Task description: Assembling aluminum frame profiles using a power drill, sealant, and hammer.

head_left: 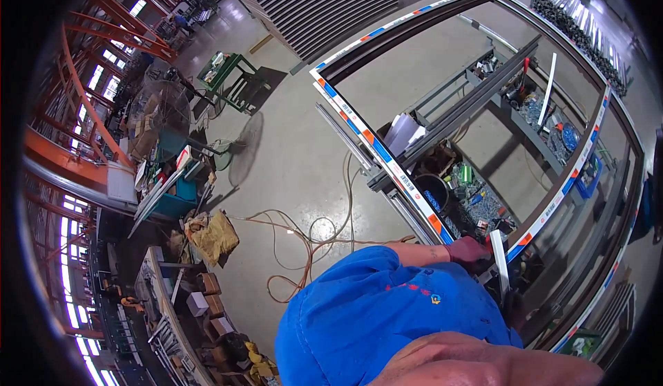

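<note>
Dark red-gloved left hand (pixel 468 249): we see it right of the lower centre, at the taped edge of the frame and beside the short bar; its fingers are partly hidden, so we cannot tell whether they are clamped or apart.
Bare right forearm (pixel 469 362): it crosses the lower edge below our blue cloth shirt (pixel 373 310); we cannot make out the right hand or its grip.
Short white bar (pixel 500 261): it stands close to upright in the picture, leaning slightly, its lower end toward the lower right.
Large dark brown rectangular frame (pixel 378 149), taped white, orange and blue: it fills the right half, its long axis running from upper centre to lower right; a taped crossbar (pixel 570 179) slants from lower left to upper right.
Grey metal bench (pixel 512 115): we see it through the frame, with a black bucket (pixel 427 191) nearby.
Smooth grey floor (pixel 297 154): brown hoses (pixel 309 248) loop across the centre.
Room: stacked ribbed panels (pixel 318 9) at upper centre, a green metal table (pixel 224 71) at upper left, orange steel beams (pixel 76 147) at far left.
</note>
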Demonstrator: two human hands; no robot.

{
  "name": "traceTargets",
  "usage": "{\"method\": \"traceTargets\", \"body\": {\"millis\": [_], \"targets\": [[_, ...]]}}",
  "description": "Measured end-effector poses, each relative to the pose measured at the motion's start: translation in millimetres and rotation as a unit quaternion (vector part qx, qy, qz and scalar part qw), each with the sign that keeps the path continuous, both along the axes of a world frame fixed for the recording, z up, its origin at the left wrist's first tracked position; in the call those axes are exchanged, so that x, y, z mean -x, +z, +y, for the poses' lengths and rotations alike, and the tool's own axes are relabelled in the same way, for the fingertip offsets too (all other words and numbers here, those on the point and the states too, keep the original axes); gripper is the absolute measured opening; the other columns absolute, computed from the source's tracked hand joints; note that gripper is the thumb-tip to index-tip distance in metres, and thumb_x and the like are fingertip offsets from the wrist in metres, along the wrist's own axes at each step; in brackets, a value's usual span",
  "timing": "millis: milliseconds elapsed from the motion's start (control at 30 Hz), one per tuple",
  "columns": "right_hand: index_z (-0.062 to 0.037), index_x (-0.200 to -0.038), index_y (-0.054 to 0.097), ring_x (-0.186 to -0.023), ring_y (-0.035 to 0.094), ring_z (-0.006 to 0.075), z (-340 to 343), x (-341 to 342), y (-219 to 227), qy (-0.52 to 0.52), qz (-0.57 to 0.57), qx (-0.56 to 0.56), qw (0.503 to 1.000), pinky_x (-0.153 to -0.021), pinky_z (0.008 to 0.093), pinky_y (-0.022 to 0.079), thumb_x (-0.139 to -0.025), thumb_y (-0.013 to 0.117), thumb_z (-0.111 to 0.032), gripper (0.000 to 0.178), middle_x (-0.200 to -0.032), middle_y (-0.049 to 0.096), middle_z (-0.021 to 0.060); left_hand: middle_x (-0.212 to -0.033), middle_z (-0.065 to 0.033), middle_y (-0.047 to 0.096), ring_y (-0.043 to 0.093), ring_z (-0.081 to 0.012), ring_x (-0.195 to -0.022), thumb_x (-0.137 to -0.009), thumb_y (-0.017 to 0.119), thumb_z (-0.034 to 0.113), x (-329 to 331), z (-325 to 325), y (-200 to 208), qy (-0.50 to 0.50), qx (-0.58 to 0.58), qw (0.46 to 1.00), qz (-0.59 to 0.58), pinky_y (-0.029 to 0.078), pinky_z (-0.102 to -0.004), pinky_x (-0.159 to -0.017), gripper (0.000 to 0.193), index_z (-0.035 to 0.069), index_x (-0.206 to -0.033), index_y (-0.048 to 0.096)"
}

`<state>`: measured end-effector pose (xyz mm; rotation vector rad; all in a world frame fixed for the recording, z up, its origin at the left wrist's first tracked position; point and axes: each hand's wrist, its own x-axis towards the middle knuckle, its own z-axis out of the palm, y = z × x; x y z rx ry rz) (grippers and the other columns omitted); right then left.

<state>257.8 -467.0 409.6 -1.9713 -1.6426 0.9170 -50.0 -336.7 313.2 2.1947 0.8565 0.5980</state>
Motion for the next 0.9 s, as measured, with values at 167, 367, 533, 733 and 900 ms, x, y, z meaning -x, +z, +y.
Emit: {"method": "traceTargets", "body": {"millis": [167, 367, 533, 733, 900], "targets": [[-0.0019, -0.097, 0.068, -0.077, 0.060, 0.0176, -2.7, 2.3, -1.2, -0.016, 0.006, -0.008, 1.000, -0.073, 0.0388, 0.049, -0.110, 0.062, -0.029, 0.031, -0.081, 0.065, 0.0121, -0.098, -0.0199, 0.075, 0.073, -0.0442, -0.093, -0.086, 0.075, 0.035, 1.8, 0.4, 6.8, -0.007, 0.009, 1.000, -0.009, 0.059, -0.0536, -0.086, 0.034, 0.010, -0.108, 0.070], [-0.0020, -0.100, 0.070, -0.080, 0.063, 0.0182, -3.0, 3.1, 1.7, -0.009, 0.003, -0.011, 1.000, -0.075, 0.0392, 0.050, -0.109, 0.063, -0.030, 0.030, -0.085, 0.070, 0.0124, -0.097, -0.0207, 0.075, 0.073, -0.0440, -0.093, -0.087, 0.074, 0.036, 0.3, -0.4, 0.0, 0.004, -0.002, 1.000, -0.008, 0.059, -0.0536, -0.086, 0.037, 0.008, -0.111, 0.071], [-0.0032, -0.105, 0.072, -0.084, 0.068, 0.0230, -4.8, -0.1, -5.0, -0.010, -0.002, -0.011, 1.000, -0.077, 0.0410, 0.052, -0.109, 0.063, -0.032, 0.031, -0.089, 0.072, 0.0140, -0.099, -0.0210, 0.075, 0.074, -0.0439, -0.094, -0.087, 0.074, 0.037, 0.4, 0.3, 1.0, -0.004, 0.001, 1.000, 0.003, 0.059, -0.0539, -0.086, 0.041, 0.008, -0.115, 0.071], [-0.0036, -0.106, 0.073, -0.085, 0.071, 0.0306, -4.9, 1.2, -1.5, -0.006, -0.033, -0.014, 0.999, -0.077, 0.0431, 0.053, -0.109, 0.062, -0.033, 0.032, -0.091, 0.073, 0.0170, -0.104, -0.0197, 0.076, 0.073, -0.0439, -0.095, -0.087, 0.074, 0.035, 0.4, 1.4, 2.2, -0.013, 0.005, 1.000, 0.010, 0.059, -0.0542, -0.086, 0.043, 0.009, -0.121, 0.070], [-0.0030, -0.105, 0.073, -0.086, 0.072, 0.0316, -3.1, 2.5, -0.5, 0.003, -0.025, -0.011, 1.000, -0.076, 0.0437, 0.053, -0.109, 0.062, -0.032, 0.031, -0.091, 0.073, 0.0179, -0.108, -0.0188, 0.076, 0.074, -0.0432, -0.096, -0.087, 0.073, 0.030, -2.6, 2.9, -15.2, -0.013, -0.005, 1.000, 0.013, 0.059, -0.0537, -0.087, 0.046, 0.011, -0.128, 0.071]]}}
